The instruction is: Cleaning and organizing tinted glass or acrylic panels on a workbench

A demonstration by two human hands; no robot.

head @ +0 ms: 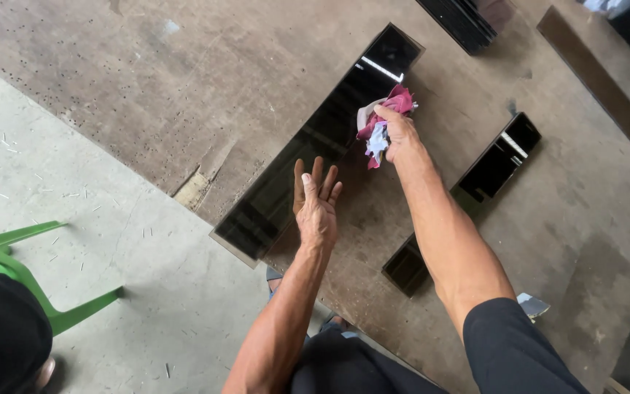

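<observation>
- Landmark: I take the long dark glass strip (315,142) as my reference; it lies diagonally on the worn brown worktable (184,87), its near end jutting just past the table's edge.
- Right hand (401,135): closed around a bunched red-and-white rag (384,120), which it presses against the strip's far half, close to the strip's right edge.
- Left hand (316,208): open, fingers spread and palm turned up; I see it just beside the strip's near half, and I cannot tell whether it touches the glass.
- Other glass: a shorter dark glass strip (475,193) lies to the right of the landmark, partly hidden by the right forearm; a stack of dark panes (461,18) sits beyond the landmark's far end.
- Off the table: a green plastic chair (30,281) stands well to the left of the landmark on the concrete floor (74,182).
- Technique, in my judgement: wiping goes best with the rag flat and strokes run along the strip's length, and the free hand steadying the overhanging near end so the glass neither slides nor tips. Fingers should stay clear of the cut edges.
</observation>
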